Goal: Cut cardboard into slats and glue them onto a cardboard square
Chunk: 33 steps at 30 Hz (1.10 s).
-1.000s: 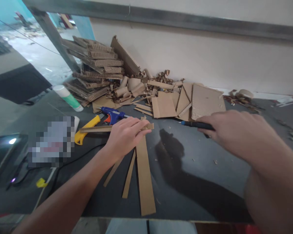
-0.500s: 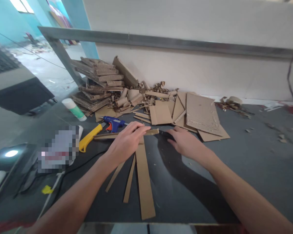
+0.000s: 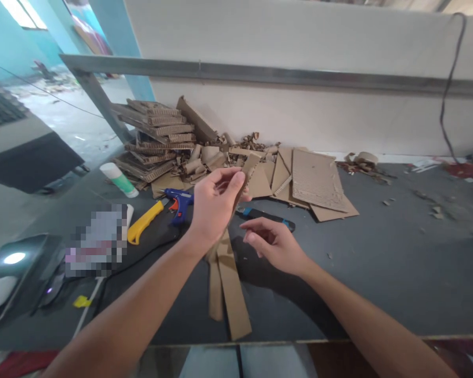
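Note:
My left hand is raised over the middle of the table, thumb and fingers pinched on a narrow cardboard strip. The strip stands tilted, its corrugated edge showing; part of it is hidden by the fingers. Just right of it, my right hand hovers with loosely bent fingers and holds nothing. Beyond that hand lies a black and blue utility knife, apart from the fingers. Flat cardboard strips lie on the dark table below my left hand, pointing toward me.
Left of my hands are a blue glue gun, a yellow-handled tool and a white-and-green tube. Stacked corrugated pieces, scraps and flat cardboard sheets line the back. A cable crosses the left side.
My left hand has lifted the cardboard strip off the table and tilted it up. My right hand has drawn back toward me from the utility knife, which now shows plainly.

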Available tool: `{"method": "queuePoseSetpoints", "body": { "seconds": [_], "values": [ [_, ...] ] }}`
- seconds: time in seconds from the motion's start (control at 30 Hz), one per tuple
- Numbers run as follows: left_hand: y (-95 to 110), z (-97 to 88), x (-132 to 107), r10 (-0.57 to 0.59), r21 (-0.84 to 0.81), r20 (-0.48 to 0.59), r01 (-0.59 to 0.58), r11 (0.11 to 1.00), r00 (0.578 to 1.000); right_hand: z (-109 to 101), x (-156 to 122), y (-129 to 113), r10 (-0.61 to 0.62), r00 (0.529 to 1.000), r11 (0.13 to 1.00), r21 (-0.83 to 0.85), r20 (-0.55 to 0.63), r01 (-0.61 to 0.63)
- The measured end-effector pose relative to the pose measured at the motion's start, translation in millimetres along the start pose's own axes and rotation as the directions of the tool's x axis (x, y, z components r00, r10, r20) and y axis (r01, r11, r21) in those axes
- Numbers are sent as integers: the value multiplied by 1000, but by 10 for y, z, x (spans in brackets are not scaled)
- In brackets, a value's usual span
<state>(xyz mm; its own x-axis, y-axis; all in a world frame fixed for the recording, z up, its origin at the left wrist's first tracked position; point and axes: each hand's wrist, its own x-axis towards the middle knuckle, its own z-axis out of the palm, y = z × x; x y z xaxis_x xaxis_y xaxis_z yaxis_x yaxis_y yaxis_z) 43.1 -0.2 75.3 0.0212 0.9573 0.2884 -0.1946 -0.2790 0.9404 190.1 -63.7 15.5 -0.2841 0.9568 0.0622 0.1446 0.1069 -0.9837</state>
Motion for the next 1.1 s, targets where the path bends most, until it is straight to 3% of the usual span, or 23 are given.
{"method": "queuePoseSetpoints", "body": {
  "seconds": [0.07, 0.13, 0.43, 0.53, 0.63, 0.7, 0.77, 0.9, 1.1],
  "values": [
    [-83, 99, 0, -148, -166, 27, 150, 975, 989, 43, 4, 32, 5, 1000, 993, 115, 7, -5],
    [-175, 159, -9, -193, -219, 33, 196, 956, 981, 50, 10, 41, 23, 1000, 986, 163, 3, -23],
    [-417, 167, -48, -310, -169, 9, 306, 937, 951, 9, 9, 57, 88, 996, 990, 106, 21, -89],
    [-406, 100, -67, -318, -54, 63, 322, 945, 946, -22, 28, 86, 78, 997, 989, 124, 6, -78],
    [-326, -39, -107, -281, 250, 195, 229, 941, 940, -94, 58, 111, 78, 995, 989, 133, -59, -70],
    [-250, -153, -140, -300, 467, 347, 114, 877, 888, -139, 72, 127, 83, 992, 991, 109, -91, -73],
    [-186, -255, -169, -349, 579, 395, 65, 813, 850, -160, 76, 141, 82, 991, 995, 72, -103, -75],
    [-189, -360, -202, -478, 603, 472, 125, 788, 741, -128, 71, 151, 78, 988, 997, 37, -130, -74],
    [-410, -372, -208, -483, 449, 482, 268, 853, 731, -63, 74, 149, 109, 982, 994, 20, -157, -108]
  ]
}}
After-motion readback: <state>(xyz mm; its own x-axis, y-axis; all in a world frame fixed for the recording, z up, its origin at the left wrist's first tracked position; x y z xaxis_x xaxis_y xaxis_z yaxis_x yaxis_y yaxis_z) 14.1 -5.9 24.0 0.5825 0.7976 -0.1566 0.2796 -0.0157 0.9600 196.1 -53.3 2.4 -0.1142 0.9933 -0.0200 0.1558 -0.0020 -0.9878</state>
